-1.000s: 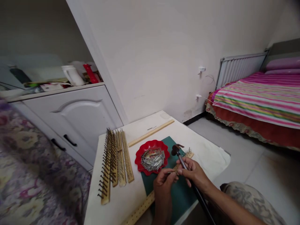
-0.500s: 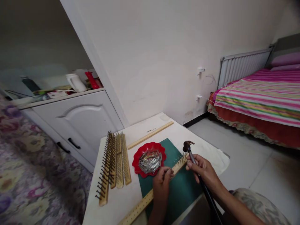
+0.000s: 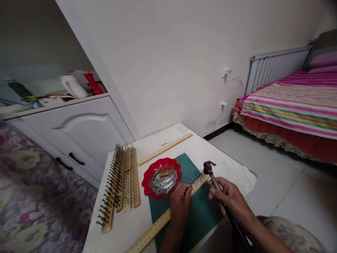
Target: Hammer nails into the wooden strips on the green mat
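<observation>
My right hand (image 3: pixel 228 196) is closed around the shaft of a claw hammer (image 3: pixel 216 184), its head raised above the far end of a wooden strip. My left hand (image 3: pixel 180 202) is pinched shut on a small nail, mostly hidden by the fingertips, right at the strip's surface. Holes run along this wooden strip (image 3: pixel 159 223), and a short double row of nails (image 3: pixel 198 179) stands up at its far end. Beneath the strip lies a green mat (image 3: pixel 185 163). Beside my left hand, a red scalloped dish (image 3: pixel 147 175) holds a heap of loose silver nails (image 3: pixel 163 181).
Several strips full of upright nails (image 3: pixel 117 182) stand at the table's left. A bare wooden strip (image 3: pixel 165 149) lies towards the back, near two loose nails (image 3: pixel 164 144). The white table (image 3: pixel 231 165) meets the wall; a cabinet (image 3: pixel 79 130) is left, a bed (image 3: pixel 286 102) right.
My hands have come apart: the left went down to the strip, while the right drew away to the right with the hammer. The row of upright nails is now exposed between them.
</observation>
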`<move>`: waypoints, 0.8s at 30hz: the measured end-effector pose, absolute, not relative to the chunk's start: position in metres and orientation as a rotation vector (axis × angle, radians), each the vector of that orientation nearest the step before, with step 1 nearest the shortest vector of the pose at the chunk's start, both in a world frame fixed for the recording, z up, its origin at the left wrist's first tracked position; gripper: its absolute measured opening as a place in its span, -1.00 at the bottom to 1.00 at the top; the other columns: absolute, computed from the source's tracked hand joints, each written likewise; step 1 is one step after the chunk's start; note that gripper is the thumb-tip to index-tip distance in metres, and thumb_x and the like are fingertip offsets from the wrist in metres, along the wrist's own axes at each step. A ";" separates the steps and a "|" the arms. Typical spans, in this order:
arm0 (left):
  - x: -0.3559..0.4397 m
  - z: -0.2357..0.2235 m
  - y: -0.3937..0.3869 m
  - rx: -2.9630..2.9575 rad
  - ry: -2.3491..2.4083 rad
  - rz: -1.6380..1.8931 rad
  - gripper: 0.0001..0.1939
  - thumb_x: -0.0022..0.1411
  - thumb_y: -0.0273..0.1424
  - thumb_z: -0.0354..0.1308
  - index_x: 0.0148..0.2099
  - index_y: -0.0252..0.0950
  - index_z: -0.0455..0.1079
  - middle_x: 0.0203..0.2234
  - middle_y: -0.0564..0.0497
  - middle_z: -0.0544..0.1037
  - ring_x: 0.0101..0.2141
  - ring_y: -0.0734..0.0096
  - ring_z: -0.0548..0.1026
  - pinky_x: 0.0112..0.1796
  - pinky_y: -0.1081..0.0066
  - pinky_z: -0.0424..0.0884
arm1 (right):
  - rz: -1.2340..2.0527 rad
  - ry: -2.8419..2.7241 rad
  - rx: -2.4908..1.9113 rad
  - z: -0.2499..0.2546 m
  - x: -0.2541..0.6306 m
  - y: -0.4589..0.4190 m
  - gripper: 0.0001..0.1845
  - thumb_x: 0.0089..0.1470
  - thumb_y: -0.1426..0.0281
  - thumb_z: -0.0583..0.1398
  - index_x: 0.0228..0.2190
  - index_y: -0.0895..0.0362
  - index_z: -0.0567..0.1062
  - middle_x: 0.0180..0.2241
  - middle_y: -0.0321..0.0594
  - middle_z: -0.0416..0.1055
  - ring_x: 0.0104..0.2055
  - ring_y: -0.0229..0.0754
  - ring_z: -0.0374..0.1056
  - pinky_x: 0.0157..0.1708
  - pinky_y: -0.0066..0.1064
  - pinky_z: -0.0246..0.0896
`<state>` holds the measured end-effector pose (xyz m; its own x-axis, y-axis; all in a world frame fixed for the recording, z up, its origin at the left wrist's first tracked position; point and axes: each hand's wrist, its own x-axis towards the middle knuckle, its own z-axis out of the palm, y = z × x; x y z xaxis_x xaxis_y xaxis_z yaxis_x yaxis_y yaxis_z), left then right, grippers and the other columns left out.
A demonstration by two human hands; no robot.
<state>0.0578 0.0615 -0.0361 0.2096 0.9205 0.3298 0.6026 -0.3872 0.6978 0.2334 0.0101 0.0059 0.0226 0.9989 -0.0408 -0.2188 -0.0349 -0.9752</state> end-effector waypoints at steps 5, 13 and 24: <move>0.060 -0.037 0.062 2.135 1.445 0.979 -0.77 0.23 -0.38 -0.06 -0.34 -0.25 0.42 -0.43 0.03 0.47 -0.37 0.43 0.43 -0.32 0.47 0.29 | 1.339 -1.013 -1.075 0.007 0.230 0.010 -0.70 -0.03 0.23 0.20 -0.31 0.15 0.31 -0.59 -0.39 0.41 -0.85 -0.52 0.05 -0.86 -0.66 -0.11; 0.064 -0.036 0.060 2.243 1.534 0.938 -0.78 0.22 -0.41 -0.06 -0.34 -0.25 0.41 -0.45 0.03 0.47 -0.37 0.43 0.43 -0.33 0.48 0.28 | 1.392 -1.047 -1.044 0.008 0.231 0.008 -0.70 -0.01 0.22 0.18 -0.30 0.16 0.30 -0.60 -0.39 0.42 -0.85 -0.51 0.06 -0.85 -0.65 -0.15; 0.067 -0.038 0.059 2.282 1.581 0.873 -0.78 0.21 -0.40 -0.06 -0.37 -0.24 0.40 -0.45 0.04 0.46 -0.38 0.44 0.42 -0.38 0.49 0.22 | 1.537 -1.186 -0.974 0.006 0.219 0.003 -0.72 0.04 0.25 0.14 -0.27 0.18 0.30 -0.62 -0.38 0.41 -0.85 -0.49 0.06 -0.86 -0.65 -0.19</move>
<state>0.0665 0.0595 -0.0380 0.2397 0.9095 0.3396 0.7720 -0.3907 0.5014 0.2192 0.0027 0.0064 -0.2509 0.9669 -0.0465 -0.1998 -0.0987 -0.9749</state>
